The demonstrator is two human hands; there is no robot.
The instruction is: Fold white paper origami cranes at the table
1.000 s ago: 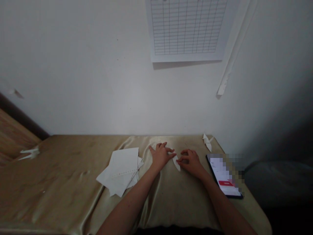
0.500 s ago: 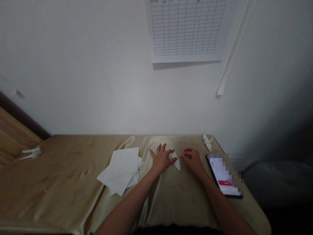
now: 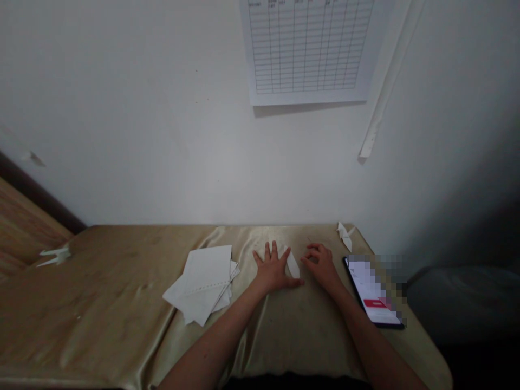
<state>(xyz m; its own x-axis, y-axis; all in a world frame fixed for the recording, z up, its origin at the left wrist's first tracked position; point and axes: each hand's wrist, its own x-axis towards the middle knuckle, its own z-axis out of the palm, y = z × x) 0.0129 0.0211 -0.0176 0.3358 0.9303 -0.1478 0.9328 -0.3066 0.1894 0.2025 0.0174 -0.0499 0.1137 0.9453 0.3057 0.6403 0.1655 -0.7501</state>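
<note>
A narrow folded piece of white paper point(image 3: 293, 264) with a pointed shape lies on the cloth between my hands. My left hand point(image 3: 273, 272) is spread flat at its left side, with the thumb reaching across its lower tip and the index finger near its upper end. My right hand point(image 3: 319, 262) rests just right of the paper, apart from it. Its fingers are loosely bent and slightly apart, with nothing visible in them. Left of my left hand lies a stack of white paper sheets point(image 3: 207, 273), fanned unevenly.
A tablet or large phone point(image 3: 374, 292) with a lit screen lies right of my right forearm. Folded white paper figures sit at the back right point(image 3: 345, 236) and far left point(image 3: 59, 254). A satin cloth point(image 3: 109, 292) covers the table. A printed chart point(image 3: 309, 54) hangs on the wall.
My left hand has spread wider, its thumb moving down over the paper's lower tip. My right hand has barely moved. The view has shifted slightly.
</note>
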